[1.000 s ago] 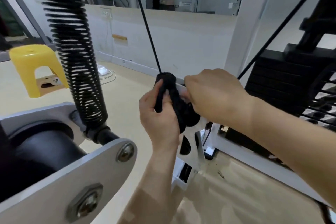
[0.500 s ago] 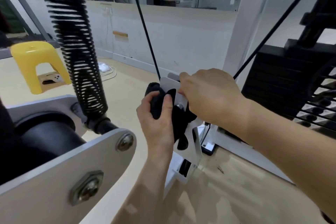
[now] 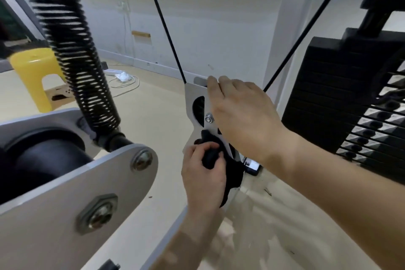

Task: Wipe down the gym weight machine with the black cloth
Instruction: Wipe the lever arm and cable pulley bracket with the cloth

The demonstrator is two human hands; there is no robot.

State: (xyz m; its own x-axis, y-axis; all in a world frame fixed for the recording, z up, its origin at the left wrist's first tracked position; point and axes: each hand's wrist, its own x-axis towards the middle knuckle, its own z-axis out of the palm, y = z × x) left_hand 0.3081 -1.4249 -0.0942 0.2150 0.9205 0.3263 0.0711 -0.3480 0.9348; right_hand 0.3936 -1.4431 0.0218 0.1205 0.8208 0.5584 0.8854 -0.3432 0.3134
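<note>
The weight machine's silver pulley bracket (image 3: 197, 98) hangs on black cables (image 3: 168, 28) at the centre. My right hand (image 3: 241, 114) grips the bracket's upper edge, fingers curled over it. My left hand (image 3: 203, 173) grips the bunched black cloth (image 3: 232, 173) and presses it against the bracket's lower part. The bottom of the bracket is hidden behind the cloth and my hands.
A large silver plate with bolts (image 3: 87, 193) and a black coil spring (image 3: 74, 50) fill the near left. The black weight stack (image 3: 341, 98) stands at the right beside a white post (image 3: 282, 39). A yellow stool (image 3: 35, 72) and loose cables (image 3: 125, 79) lie on the floor.
My left hand has slid the cloth down the bracket from its top to its lower part, uncovering the upper plate and bolt. My right hand has stayed on the top edge.
</note>
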